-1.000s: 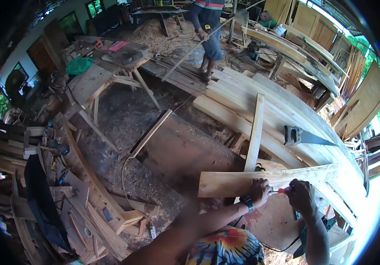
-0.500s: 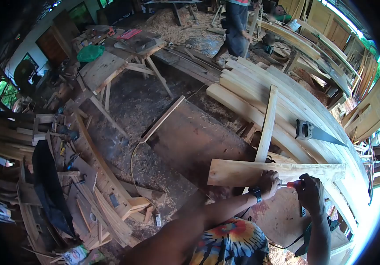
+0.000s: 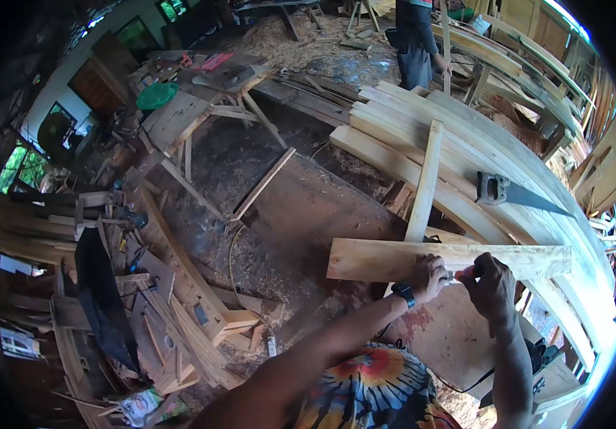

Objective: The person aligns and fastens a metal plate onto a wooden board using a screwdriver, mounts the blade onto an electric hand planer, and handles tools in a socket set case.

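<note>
A plank [image 3: 372,259] lies crosswise near the person, atop a long batten [image 3: 424,182]. The left hand [image 3: 428,276] presses on its near edge, fingers curled together. The right hand [image 3: 490,286] is clamped on a red-handled tool [image 3: 465,272]. A handsaw [image 3: 511,193] rests far right on stacked boards [image 3: 465,136].

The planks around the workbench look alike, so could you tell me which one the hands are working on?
The short crosswise plank: left hand and right hand rest on it.
</note>
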The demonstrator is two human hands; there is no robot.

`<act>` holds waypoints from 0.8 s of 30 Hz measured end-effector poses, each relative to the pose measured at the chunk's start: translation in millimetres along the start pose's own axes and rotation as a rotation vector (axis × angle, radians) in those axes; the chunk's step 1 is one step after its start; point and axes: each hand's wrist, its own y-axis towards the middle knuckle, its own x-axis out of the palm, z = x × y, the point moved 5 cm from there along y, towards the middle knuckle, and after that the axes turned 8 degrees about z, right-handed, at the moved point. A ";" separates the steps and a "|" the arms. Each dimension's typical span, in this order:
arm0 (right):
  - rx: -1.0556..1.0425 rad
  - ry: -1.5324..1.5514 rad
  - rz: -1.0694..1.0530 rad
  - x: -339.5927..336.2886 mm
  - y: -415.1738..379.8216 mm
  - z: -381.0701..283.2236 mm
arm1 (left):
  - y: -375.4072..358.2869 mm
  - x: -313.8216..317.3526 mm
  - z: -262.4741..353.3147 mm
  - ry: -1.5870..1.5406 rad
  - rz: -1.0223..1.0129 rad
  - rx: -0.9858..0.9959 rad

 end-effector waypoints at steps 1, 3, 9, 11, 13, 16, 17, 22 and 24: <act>0.003 -0.021 -0.020 -2.2 1.0 -0.4 | -1.1 0.0 -0.5 0.002 0.006 -0.006; -0.019 -0.059 -0.028 -6.3 -0.3 3.3 | -3.3 6.7 -5.1 -0.034 0.024 0.011; 0.096 0.193 0.229 -36.1 -19.4 21.5 | 1.9 0.3 -16.0 -0.179 -0.014 -0.012; 0.221 0.430 0.320 -53.1 -34.2 34.9 | 15.8 -41.3 7.0 -0.174 -0.017 -0.062; 0.456 0.744 0.403 -56.1 -64.1 73.1 | 8.2 -62.0 -2.5 -0.079 0.075 -0.076; 0.691 1.555 0.764 -21.5 -106.3 109.6 | -13.6 -78.1 -8.5 0.087 0.071 -0.137; 0.724 1.535 0.790 -16.2 -116.1 115.9 | -20.4 -81.1 -6.1 0.150 0.048 -0.159; 0.843 0.841 0.238 9.7 -128.1 123.9 | -31.8 -75.3 3.5 0.233 0.018 -0.124; 0.673 0.582 0.062 19.5 -120.5 113.8 | -33.7 -71.2 0.5 0.242 0.031 -0.118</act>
